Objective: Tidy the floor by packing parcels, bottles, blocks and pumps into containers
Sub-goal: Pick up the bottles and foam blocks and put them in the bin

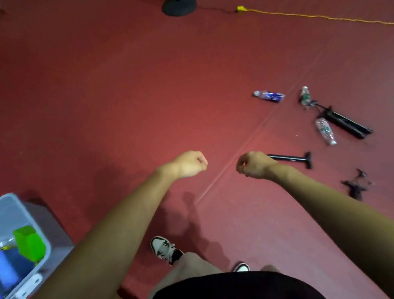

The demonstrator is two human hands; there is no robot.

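You're walking up with both fists curled shut and holding nothing, left hand [190, 164] and right hand [253, 165] out in front. The closest thing is the slim black pump [291, 159] lying flat on the red floor [116, 96], just past your right hand. It's looking rigid and probably light, so I'd be grabbing it mid-shaft. The crinkly bottles [325, 131] beyond are likely squashing easily; the grey bin [12, 206] is sitting at your left.
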